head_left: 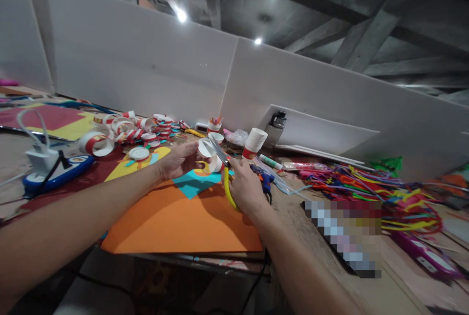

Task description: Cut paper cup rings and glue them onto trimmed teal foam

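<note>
My left hand (182,159) is closed on a white paper cup piece (205,148), its fingers at the left edge. Scissors (219,150) with a yellow handle are in my right hand (245,183), their blades lying against the cup piece. A curled strip of cup wall (215,163) hangs just below the blades. Under both hands lie a turquoise sheet (194,185) and a large orange sheet (183,229). Behind the scissors stands a white paper cup (217,137). A blue glue gun (264,178) lies just beyond my right hand, partly hidden by it.
To the left are cut cup rings (97,144), a pile of cup bottoms (162,124) and a blue power strip (58,173). Stacked cups (255,140) and a dark bottle (275,129) stand behind. Colourful pipe cleaners (359,185) and a pixelated flat object (340,241) lie to the right.
</note>
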Demonstrator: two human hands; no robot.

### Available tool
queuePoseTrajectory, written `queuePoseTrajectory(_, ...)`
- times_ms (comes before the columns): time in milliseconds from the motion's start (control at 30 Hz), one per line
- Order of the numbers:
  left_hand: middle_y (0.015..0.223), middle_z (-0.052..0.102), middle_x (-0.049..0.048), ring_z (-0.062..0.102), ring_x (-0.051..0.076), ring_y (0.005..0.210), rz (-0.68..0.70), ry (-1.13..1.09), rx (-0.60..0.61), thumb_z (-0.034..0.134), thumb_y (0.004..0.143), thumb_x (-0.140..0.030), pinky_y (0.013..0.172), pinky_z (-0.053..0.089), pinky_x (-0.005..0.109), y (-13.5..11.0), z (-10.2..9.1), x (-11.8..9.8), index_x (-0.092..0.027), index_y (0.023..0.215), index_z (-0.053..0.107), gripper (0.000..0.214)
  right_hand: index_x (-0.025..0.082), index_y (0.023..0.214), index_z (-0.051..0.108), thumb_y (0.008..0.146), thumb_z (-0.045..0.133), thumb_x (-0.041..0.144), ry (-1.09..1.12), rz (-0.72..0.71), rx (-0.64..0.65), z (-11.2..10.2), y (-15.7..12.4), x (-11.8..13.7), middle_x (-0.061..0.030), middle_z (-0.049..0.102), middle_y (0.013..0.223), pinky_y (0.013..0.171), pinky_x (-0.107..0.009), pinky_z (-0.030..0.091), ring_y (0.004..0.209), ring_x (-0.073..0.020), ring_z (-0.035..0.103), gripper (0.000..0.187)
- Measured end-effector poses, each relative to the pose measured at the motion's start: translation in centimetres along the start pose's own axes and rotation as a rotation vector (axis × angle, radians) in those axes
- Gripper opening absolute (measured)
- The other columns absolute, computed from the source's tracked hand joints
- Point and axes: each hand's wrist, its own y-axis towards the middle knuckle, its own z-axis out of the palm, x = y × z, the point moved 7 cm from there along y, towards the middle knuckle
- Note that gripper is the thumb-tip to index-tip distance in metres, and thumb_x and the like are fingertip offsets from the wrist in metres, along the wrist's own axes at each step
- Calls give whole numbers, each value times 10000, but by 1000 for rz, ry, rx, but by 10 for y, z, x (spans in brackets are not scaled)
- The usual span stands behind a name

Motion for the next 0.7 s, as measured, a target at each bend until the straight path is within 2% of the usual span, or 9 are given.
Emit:
queuePoseTrajectory(167, 967, 714, 124, 686, 177, 775, -6, 12, -3, 648, 841, -338, 594, 513, 238, 0, -4, -2, -111, 1054, 643, 311, 245, 1176, 562, 909, 465, 358, 22, -27, -4, 0, 1, -1, -80, 579, 1064, 668, -284, 406, 826, -208, 599, 306)
queuePoseTrajectory(300, 883, 710, 105, 673, 164, 703, 7, 33, 12, 665, 826, -354, 558, 491, 223, 0, -3, -5, -104, 1051, 635, 337, 244, 1165, 577, 903, 470, 322, 33, -32, -1, 1, 2, -2, -79, 600, 1022, 667, -283, 401, 817, -212, 598, 294)
queuePoseTrajectory(400, 870, 713, 97, 678, 169, 693, 8, 52, 31, 618, 860, -367, 572, 506, 240, -1, 1, -6, -118, 1095, 626, 342, 246, 1165, 585, 901, 470, 289, 44, -38, 13, 3, 3, -2, -79, 615, 1026, 670, -285, 400, 822, -214, 598, 291)
queuePoseTrajectory(600, 1187, 666, 154, 666, 272, 1036, 37, 56, 44, 521, 917, -365, 739, 563, 318, 0, 5, -12, -146, 1214, 582, 373, 215, 1146, 590, 927, 457, 326, 170, -47, -32, 1, 3, -2, -78, 618, 1025, 765, -274, 424, 912, -206, 589, 279)
queuePoseTrajectory(700, 1218, 650, 146, 647, 268, 1077, 93, 39, 49, 553, 902, -359, 771, 570, 318, 0, 7, -18, -151, 1208, 583, 372, 226, 1218, 556, 943, 445, 389, 181, 0, -41, 1, 2, -5, -86, 593, 1046, 779, -274, 430, 921, -202, 585, 338)
